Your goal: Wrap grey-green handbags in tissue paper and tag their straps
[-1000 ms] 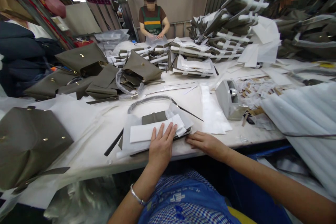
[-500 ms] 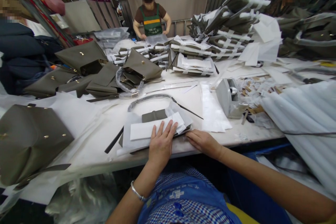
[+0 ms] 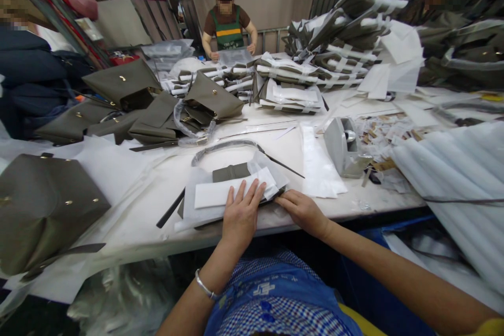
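A flattened olive-grey handbag (image 3: 230, 172) lies before me on the table, largely covered by thin white wrapping and a white foam strip (image 3: 214, 196). My left hand (image 3: 241, 216) rests flat on the strip, fingers stretched out and slightly apart. At the bag's lower right corner, my right hand (image 3: 302, 212) is closed with its fingertips on the dark edge; what lies under the fingertips is hidden. Behind the bag curves its plastic-wrapped handle (image 3: 224, 148). A dark strap (image 3: 171, 209) sticks out to the left, and another dark strap end (image 3: 285, 163) reaches right.
A grey tape dispenser (image 3: 342, 147) stands right of a stack of white sheets (image 3: 321, 168). Olive handbags (image 3: 212, 95) crowd the left and back; another handbag (image 3: 49, 210) sits near left. Wrapped bags pile up behind. White foam sheets (image 3: 457, 168) lie right. A person in an apron (image 3: 229, 31) works opposite.
My right hand has shifted slightly left and up, onto the bag's corner. My left hand stays flat in place. The person opposite has lifted a clear plastic sheet a little.
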{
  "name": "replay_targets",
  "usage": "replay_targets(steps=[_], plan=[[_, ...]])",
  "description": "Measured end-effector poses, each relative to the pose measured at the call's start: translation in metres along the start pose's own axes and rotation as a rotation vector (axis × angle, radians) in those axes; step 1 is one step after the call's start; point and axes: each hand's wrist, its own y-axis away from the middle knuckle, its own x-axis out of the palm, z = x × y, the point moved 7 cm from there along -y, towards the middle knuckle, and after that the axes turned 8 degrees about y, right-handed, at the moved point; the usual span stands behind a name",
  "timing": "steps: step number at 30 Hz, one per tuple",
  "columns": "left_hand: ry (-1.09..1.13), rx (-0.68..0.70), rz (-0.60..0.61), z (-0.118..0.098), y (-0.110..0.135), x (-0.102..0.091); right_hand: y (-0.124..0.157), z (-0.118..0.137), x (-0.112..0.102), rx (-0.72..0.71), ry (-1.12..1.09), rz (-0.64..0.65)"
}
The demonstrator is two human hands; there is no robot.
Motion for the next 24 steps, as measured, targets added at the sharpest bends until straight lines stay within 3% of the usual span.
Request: replay_targets(steps=[5, 16, 24], plan=[[-0.002, 0.001, 0.008, 0.0, 0.0, 0.0, -0.004, 0.0, -0.006, 0.009, 0.005, -0.007], [-0.001, -0.007, -0.015, 0.001, 0.001, 0.001, 0.009, 0.019, -0.007, -0.126, -0.057, 0.013], [-0.005, 0.006, -0.011, 0.002, 0.0, 0.003, 0.004, 0.04, -0.035, -0.164, -0.042, -0.013]])
